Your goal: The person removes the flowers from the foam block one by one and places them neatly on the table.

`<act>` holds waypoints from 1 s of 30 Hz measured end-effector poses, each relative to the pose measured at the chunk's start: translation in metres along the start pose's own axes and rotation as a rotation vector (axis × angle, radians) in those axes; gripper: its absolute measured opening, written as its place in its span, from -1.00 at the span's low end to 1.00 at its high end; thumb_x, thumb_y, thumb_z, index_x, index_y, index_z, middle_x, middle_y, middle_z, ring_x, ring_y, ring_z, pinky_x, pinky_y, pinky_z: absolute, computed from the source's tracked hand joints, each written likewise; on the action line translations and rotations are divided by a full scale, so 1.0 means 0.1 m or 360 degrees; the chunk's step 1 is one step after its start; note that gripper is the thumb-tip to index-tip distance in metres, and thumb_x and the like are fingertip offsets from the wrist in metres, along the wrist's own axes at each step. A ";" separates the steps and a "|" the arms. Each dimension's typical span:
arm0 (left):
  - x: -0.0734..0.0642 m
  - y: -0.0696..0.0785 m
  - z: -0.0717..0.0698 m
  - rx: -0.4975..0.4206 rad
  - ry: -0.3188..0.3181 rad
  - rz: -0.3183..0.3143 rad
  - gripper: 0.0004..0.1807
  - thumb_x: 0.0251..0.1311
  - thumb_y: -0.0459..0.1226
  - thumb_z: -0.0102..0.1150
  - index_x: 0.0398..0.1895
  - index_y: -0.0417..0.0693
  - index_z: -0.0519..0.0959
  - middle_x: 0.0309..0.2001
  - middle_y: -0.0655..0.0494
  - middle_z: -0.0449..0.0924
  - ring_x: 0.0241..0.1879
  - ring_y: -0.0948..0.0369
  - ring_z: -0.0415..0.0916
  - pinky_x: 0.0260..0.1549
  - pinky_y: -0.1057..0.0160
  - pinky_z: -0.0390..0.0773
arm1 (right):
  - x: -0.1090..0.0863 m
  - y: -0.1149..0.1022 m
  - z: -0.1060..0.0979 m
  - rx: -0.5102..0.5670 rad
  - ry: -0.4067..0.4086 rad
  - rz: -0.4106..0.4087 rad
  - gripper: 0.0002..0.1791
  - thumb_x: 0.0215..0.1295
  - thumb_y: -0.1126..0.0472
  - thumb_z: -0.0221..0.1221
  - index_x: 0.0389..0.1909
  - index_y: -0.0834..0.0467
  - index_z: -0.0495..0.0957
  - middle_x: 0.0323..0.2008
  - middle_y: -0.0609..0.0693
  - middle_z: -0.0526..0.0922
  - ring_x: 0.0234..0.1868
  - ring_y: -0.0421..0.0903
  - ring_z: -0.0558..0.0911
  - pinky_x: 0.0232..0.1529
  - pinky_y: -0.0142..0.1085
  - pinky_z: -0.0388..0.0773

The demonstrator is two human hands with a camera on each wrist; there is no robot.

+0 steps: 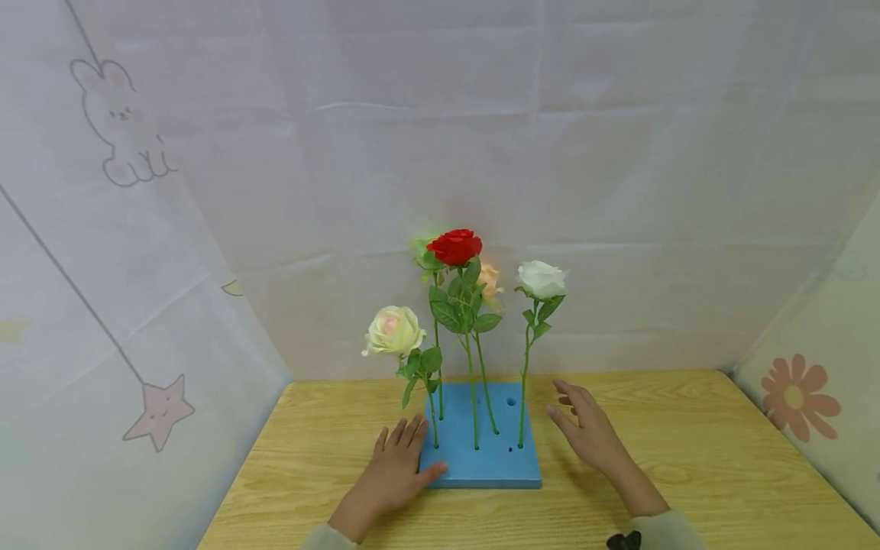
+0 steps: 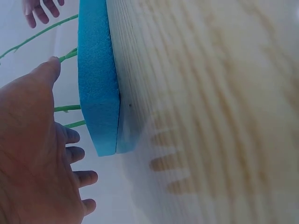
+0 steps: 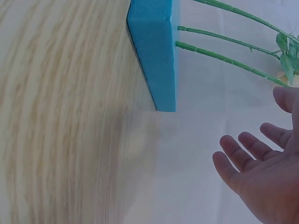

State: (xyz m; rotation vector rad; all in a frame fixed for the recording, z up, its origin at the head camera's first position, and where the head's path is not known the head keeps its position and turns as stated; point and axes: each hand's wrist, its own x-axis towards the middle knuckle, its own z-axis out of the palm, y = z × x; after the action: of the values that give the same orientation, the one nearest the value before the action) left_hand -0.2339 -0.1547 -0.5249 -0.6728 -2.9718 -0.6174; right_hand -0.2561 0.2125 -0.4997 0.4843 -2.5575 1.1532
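A blue foam block (image 1: pixel 457 466) lies on the wooden table, with several artificial roses standing upright in its holes. At its left is a pale yellow rose (image 1: pixel 395 331), in the middle a tall red rose (image 1: pixel 456 247), at the right a white rose (image 1: pixel 541 279). Partly hidden behind the red one are a green rose (image 1: pixel 428 256) and a peach rose (image 1: pixel 489 281). My left hand (image 1: pixel 395 470) is spread at the block's left edge, thumb over its front corner. Apart from the block on its right, my right hand (image 1: pixel 590 434) hovers with loosely bent fingers, holding nothing.
The wooden table (image 1: pixel 687 443) reaches back to a pale cloth backdrop (image 1: pixel 653 191). Cloth sides with a printed bunny, star and flower (image 1: pixel 794 397) flank it. Unfilled holes, one larger (image 1: pixel 511 402), show in the block's right part.
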 end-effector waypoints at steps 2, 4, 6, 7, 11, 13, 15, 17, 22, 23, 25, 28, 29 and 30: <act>0.00 0.00 0.00 0.0005 -0.0011 -0.0004 -0.07 0.43 0.27 -0.06 0.58 -0.22 0.15 0.56 -0.22 0.08 0.51 -0.32 0.00 0.36 -0.46 -0.09 | 0.01 0.01 0.02 0.0060 0.0011 -0.0001 -0.38 0.57 0.02 0.09 0.48 0.26 0.28 0.33 0.28 0.42 0.23 0.26 0.53 0.19 0.19 0.47; 0.00 -0.01 0.02 0.0018 -0.0020 -0.0011 -0.06 0.43 0.30 -0.09 0.59 -0.19 0.12 0.58 -0.20 0.05 0.52 -0.31 -0.02 0.37 -0.44 -0.10 | 0.01 0.01 0.03 0.0115 0.0008 0.0009 -0.39 0.57 0.03 0.09 0.47 0.26 0.28 0.31 0.28 0.44 0.22 0.26 0.54 0.18 0.19 0.48; 0.01 -0.01 0.03 0.0020 -0.0025 -0.0013 -0.04 0.42 0.32 -0.11 0.60 -0.19 0.11 0.58 -0.19 0.03 0.53 -0.30 -0.03 0.37 -0.45 -0.10 | 0.03 0.02 0.04 0.0160 0.0006 0.0039 -0.40 0.57 0.01 0.09 0.47 0.24 0.30 0.30 0.25 0.46 0.21 0.24 0.55 0.19 0.17 0.49; 0.02 -0.02 0.04 0.0019 -0.0029 -0.0015 -0.03 0.41 0.33 -0.12 0.60 -0.18 0.10 0.59 -0.18 0.02 0.53 -0.29 -0.04 0.38 -0.44 -0.11 | 0.03 0.01 0.04 0.0171 0.0002 0.0055 -0.40 0.57 0.00 0.09 0.47 0.22 0.30 0.30 0.23 0.47 0.22 0.22 0.55 0.19 0.15 0.50; 0.04 -0.02 0.05 0.0016 -0.0052 -0.0015 -0.01 0.40 0.36 -0.15 0.59 -0.19 0.13 0.59 -0.19 0.01 0.53 -0.29 -0.04 0.37 -0.44 -0.10 | 0.06 0.00 0.06 0.0227 -0.0013 0.0103 -0.40 0.56 -0.02 0.09 0.47 0.20 0.31 0.29 0.21 0.49 0.21 0.17 0.57 0.19 0.08 0.53; 0.05 -0.01 0.05 0.0013 -0.0073 -0.0025 -0.01 0.39 0.37 -0.16 0.59 -0.19 0.13 0.59 -0.19 0.01 0.54 -0.29 -0.05 0.38 -0.44 -0.11 | 0.07 -0.01 0.07 0.0252 -0.0022 0.0116 -0.39 0.56 -0.02 0.09 0.47 0.19 0.30 0.29 0.20 0.49 0.21 0.16 0.57 0.19 0.06 0.53; 0.05 0.00 0.05 0.0018 -0.0088 -0.0033 -0.01 0.40 0.37 -0.17 0.59 -0.18 0.13 0.59 -0.19 0.01 0.54 -0.28 -0.05 0.38 -0.43 -0.10 | 0.09 -0.01 0.08 0.0274 -0.0032 0.0130 -0.39 0.55 -0.02 0.10 0.47 0.20 0.30 0.29 0.21 0.49 0.20 0.15 0.58 0.19 0.05 0.52; 0.06 0.01 0.06 0.0030 -0.0093 -0.0039 -0.01 0.39 0.38 -0.19 0.60 -0.16 0.12 0.60 -0.17 0.01 0.54 -0.27 -0.05 0.39 -0.42 -0.09 | 0.10 -0.01 0.09 0.0292 -0.0042 0.0157 -0.38 0.55 -0.03 0.11 0.47 0.19 0.31 0.29 0.19 0.50 0.20 0.15 0.59 0.19 0.05 0.53; 0.09 0.00 0.09 0.0058 -0.0077 -0.0021 -0.01 0.39 0.38 -0.17 0.59 -0.18 0.13 0.59 -0.17 0.02 0.54 -0.26 -0.03 0.38 -0.42 -0.06 | 0.14 -0.03 0.10 0.0347 -0.0071 0.0231 -0.40 0.53 -0.01 0.13 0.47 0.15 0.32 0.29 0.17 0.52 0.22 0.18 0.57 0.18 0.08 0.54; 0.09 0.00 0.09 0.0057 -0.0078 -0.0021 -0.01 0.39 0.38 -0.17 0.58 -0.17 0.14 0.59 -0.17 0.02 0.54 -0.26 -0.03 0.38 -0.42 -0.06 | 0.15 -0.04 0.10 0.0359 -0.0077 0.0244 -0.41 0.54 0.00 0.13 0.47 0.13 0.32 0.29 0.16 0.52 0.23 0.18 0.57 0.18 0.09 0.54; 0.11 -0.01 0.11 0.0063 -0.0092 -0.0025 -0.01 0.39 0.39 -0.18 0.59 -0.16 0.14 0.60 -0.15 0.01 0.54 -0.25 -0.04 0.39 -0.42 -0.07 | 0.16 -0.05 0.10 0.0384 -0.0094 0.0277 -0.43 0.54 0.02 0.13 0.47 0.10 0.32 0.28 0.14 0.52 0.23 0.18 0.56 0.18 0.09 0.53; 0.12 -0.02 0.13 0.0066 -0.0114 -0.0039 0.00 0.38 0.40 -0.20 0.59 -0.15 0.15 0.60 -0.13 0.00 0.55 -0.23 -0.04 0.39 -0.41 -0.06 | 0.17 -0.07 0.11 0.0420 -0.0105 0.0322 -0.43 0.54 -0.01 0.12 0.47 0.05 0.31 0.28 0.14 0.53 0.24 0.16 0.55 0.21 0.09 0.51; 0.12 -0.01 0.13 0.0072 -0.0124 -0.0046 0.00 0.37 0.41 -0.21 0.59 -0.14 0.14 0.61 -0.12 -0.01 0.56 -0.22 -0.05 0.40 -0.41 -0.07 | 0.16 -0.15 0.08 0.0439 -0.0117 0.0341 -0.42 0.54 -0.02 0.12 0.48 0.05 0.31 0.28 0.16 0.53 0.25 0.16 0.55 0.22 0.09 0.50; 0.12 -0.01 0.13 0.0078 -0.0128 -0.0048 0.01 0.37 0.41 -0.21 0.59 -0.14 0.13 0.61 -0.12 -0.01 0.55 -0.22 -0.05 0.40 -0.40 -0.06 | 0.16 -0.21 0.05 0.0461 -0.0127 0.0360 -0.41 0.54 -0.03 0.12 0.48 0.07 0.31 0.28 0.18 0.52 0.25 0.17 0.54 0.23 0.09 0.49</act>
State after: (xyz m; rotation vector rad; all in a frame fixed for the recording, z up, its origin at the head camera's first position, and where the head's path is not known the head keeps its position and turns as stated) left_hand -0.2444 -0.1457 -0.5357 -0.6656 -3.0652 -0.5297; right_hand -0.2624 0.1930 -0.4829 0.3140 -2.5743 1.6285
